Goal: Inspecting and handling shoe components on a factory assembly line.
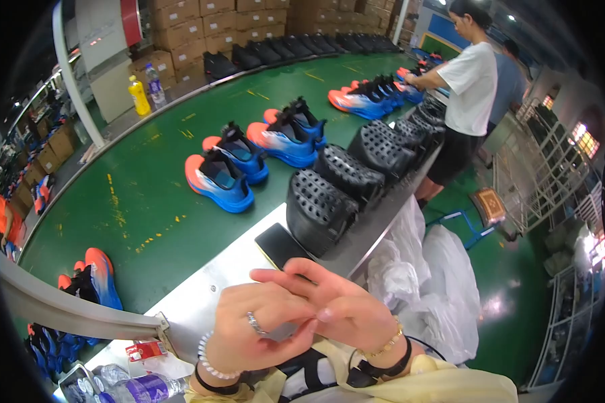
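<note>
Noted left hand [249,329] and right hand [346,309] brought together at lower centre of the frame, fingertips touching. Right fingers [296,274] lay stretched across the curled left ones, close to a silver ring [255,324] on the left hand. Could not tell whether anything small sat pinched between them; no shoe or tool seen in either.

Just above the hands, flat on the steel ledge [208,282]: a black phone [279,245], untouched. Beyond it, running toward upper right: a row of black perforated moulds [316,208], one leaning on the next.

On the green conveyor belt [134,201], centre frame: orange-and-blue sneakers [218,178] standing in pairs, well apart from both hands. More of them at lower left and upper right.

Judged as idle at this station: nothing lifted, nearest sneakers not yet handled, moulds all in their row.

Upper right: co-worker in a white T-shirt [474,77], hands down at the far sneakers. White plastic bags [427,282] right of the ledge.
</note>
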Motion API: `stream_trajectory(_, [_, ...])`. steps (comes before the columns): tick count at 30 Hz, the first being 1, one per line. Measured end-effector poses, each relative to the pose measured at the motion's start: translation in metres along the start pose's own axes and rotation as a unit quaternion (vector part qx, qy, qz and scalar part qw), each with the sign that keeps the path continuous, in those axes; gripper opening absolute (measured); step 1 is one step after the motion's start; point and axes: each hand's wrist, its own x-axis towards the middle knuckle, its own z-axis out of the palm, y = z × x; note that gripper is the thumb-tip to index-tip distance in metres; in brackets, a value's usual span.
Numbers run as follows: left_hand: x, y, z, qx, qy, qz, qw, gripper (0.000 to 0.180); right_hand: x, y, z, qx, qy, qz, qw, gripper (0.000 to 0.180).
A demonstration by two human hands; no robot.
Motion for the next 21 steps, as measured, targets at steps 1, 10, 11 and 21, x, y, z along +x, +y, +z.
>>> stream_trajectory(1, [-0.003, 0.0, -0.005, 0.004, -0.004, -0.005, 1.0, 0.022, 0.004, 0.001, 0.001, -0.012, 0.0, 0.008, 1.0, 0.065])
stream_trajectory(10, [-0.009, 0.012, 0.002, -0.008, -0.021, -0.062, 0.998, 0.021, -0.007, 0.012, -0.003, -0.02, 0.031, -0.064, 0.997, 0.059])
stream_trajectory(11, [-0.009, 0.012, 0.003, 0.012, -0.016, -0.062, 0.998, 0.021, -0.009, 0.012, -0.002, -0.017, 0.012, -0.056, 0.998, 0.059])
stream_trajectory(21, [-0.01, 0.001, 0.015, -0.035, 0.021, -0.017, 0.999, 0.015, -0.006, 0.013, -0.012, -0.031, 0.051, -0.106, 0.993, 0.056])
